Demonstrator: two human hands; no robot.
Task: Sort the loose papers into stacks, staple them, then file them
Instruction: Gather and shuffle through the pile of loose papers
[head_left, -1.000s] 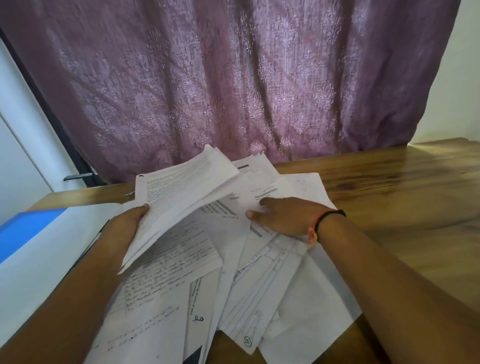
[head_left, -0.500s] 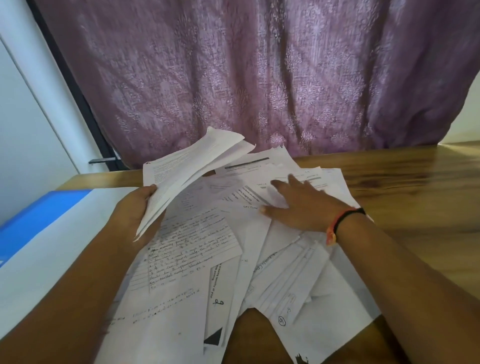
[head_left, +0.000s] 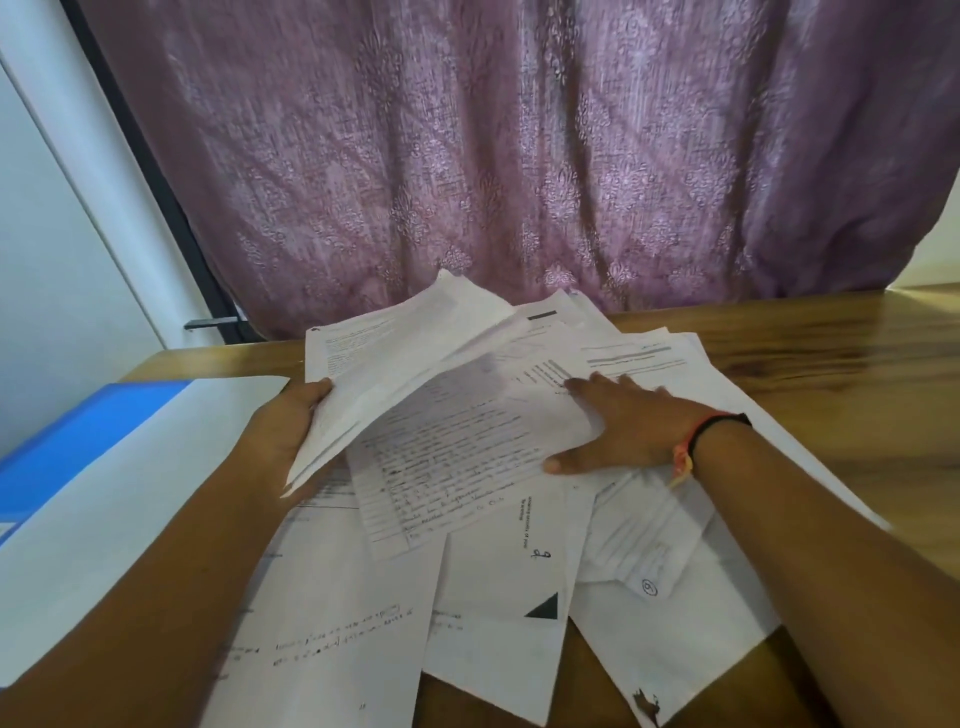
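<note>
On loose papers (head_left: 332, 597), circled 6 (head_left: 649, 587), left hand (head_left: 283, 431) gripping sheaf (head_left: 405, 358)

matt white paper sheets (head_left: 467, 457), some creased, on glossy varnished wood-grain table (head_left: 831, 364); embossed mauve cloth curtain (head_left: 467, 156) with slight sheen; smooth blue-and-white folder (head_left: 104, 467), material unclear.

purple curtain (head_left: 519, 156) behind wooden table (head_left: 831, 353)

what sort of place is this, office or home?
Probably a home room, though little shows: a wooden table against a patterned purple curtain, loose papers spread on it, what looks like a blue file at the left.
</note>
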